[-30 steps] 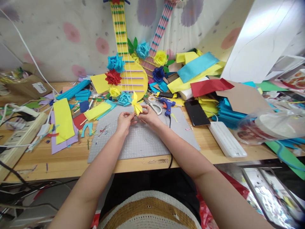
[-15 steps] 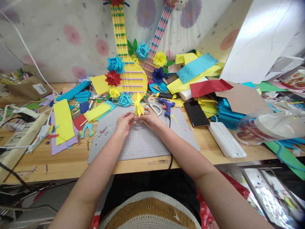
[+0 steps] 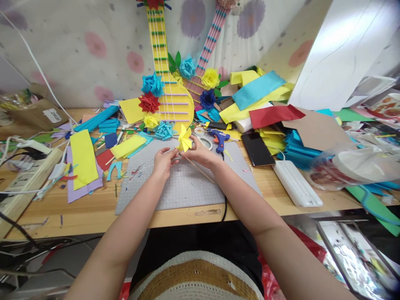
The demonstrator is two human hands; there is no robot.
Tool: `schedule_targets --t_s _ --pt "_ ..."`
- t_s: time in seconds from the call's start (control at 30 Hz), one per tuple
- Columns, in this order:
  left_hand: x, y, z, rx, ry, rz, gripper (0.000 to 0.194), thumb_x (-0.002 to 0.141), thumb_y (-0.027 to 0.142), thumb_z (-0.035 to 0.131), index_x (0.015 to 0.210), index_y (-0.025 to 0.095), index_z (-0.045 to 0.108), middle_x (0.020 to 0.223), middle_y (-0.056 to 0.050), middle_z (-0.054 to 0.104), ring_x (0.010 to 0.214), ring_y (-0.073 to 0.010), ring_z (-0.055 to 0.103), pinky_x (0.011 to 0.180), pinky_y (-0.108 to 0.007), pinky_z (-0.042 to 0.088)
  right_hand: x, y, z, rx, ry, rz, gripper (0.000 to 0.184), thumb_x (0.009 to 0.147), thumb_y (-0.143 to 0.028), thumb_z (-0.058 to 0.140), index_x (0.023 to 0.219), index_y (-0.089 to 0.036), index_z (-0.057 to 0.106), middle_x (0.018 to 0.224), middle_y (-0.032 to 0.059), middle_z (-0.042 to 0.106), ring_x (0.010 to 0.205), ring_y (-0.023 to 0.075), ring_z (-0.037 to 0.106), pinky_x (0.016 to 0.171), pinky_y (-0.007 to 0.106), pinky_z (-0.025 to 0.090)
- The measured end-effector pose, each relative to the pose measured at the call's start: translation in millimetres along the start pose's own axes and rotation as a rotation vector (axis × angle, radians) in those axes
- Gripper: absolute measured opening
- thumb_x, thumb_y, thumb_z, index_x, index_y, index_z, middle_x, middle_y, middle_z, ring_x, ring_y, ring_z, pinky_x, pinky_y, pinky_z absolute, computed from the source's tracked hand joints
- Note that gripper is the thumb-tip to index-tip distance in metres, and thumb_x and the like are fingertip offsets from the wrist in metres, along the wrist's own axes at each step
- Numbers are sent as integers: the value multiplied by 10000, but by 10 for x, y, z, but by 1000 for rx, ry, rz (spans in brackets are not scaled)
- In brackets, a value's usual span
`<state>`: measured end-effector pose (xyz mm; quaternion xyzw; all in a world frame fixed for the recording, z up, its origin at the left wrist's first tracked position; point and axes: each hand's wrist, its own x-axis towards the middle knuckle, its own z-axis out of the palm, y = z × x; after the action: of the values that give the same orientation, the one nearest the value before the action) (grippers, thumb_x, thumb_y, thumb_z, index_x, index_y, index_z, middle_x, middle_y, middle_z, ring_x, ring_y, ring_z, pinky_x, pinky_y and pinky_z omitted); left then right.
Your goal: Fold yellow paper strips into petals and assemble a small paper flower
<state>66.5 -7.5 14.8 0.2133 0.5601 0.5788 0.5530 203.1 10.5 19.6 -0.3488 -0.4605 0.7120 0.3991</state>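
Observation:
A yellow paper flower (image 3: 184,139) with spread petals is held above the grey cutting mat (image 3: 175,196). A thin wooden stick (image 3: 200,170) runs from beneath it down to the right, under my right wrist. My right hand (image 3: 200,152) closes on the flower's base and stick from the right, its thumb and fingers around them. From the left, my left hand (image 3: 165,161) pinches at the same base with bent fingers; exactly what its fingertips grip is partly hidden. Just behind my right hand lie scissors (image 3: 206,143) and a blue glue gun (image 3: 220,139).
A yellow paper guitar (image 3: 175,102) with paper flowers leans at the back, beside a pink one (image 3: 208,54). A black phone (image 3: 258,149) and a white power strip (image 3: 296,183) lie right. Crepe paper sheets (image 3: 83,158) and scraps cover the left; another power strip (image 3: 21,187) stands there.
The flower has been turned, so its petals now face the camera more openly. Its stick has swung into view below my right hand. Both hands stay in nearly the same place.

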Motion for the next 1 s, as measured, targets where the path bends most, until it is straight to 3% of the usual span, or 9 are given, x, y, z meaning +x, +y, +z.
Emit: schedule_targets --t_s 0.23,0.33,0.5,0.83,1.0 --pt "-34 -36 21 65 -50 19 362 632 80 693 857 168 422 595 38 589 467 -71 543 405 -166 435 146 132 77 44 335 -150 537 556 -274 732 967 -224 392 864 -24 571 721 99 582 687 265 504" --pt "-20 -41 18 69 -33 15 378 616 92 708 840 174 415 578 53 568 448 -63 518 405 -168 436 178 220 117 55 398 -214 507 558 -288 721 930 -225 383 855 -36 545 717 98 570 690 280 509" --pt "5 -42 12 76 -23 12 390 612 101 712 808 188 387 552 72 532 422 -50 466 385 -160 418 160 240 108 24 382 -280 535 573 -296 706 986 -243 371 842 -46 549 755 111 574 726 311 517" --pt "22 -35 -3 47 -83 -36 410 578 126 738 732 196 365 535 66 518 428 -55 470 390 -160 430 71 195 136 25 317 -253 586 568 -240 688 1056 -280 365 824 -50 540 732 117 567 655 312 541" --pt "-6 -29 5 39 -82 -43 381 592 98 716 727 192 372 555 48 545 445 -62 491 388 -163 439 115 250 93 21 355 -292 614 574 -239 673 1101 -287 363 821 -53 529 719 111 571 671 309 542"
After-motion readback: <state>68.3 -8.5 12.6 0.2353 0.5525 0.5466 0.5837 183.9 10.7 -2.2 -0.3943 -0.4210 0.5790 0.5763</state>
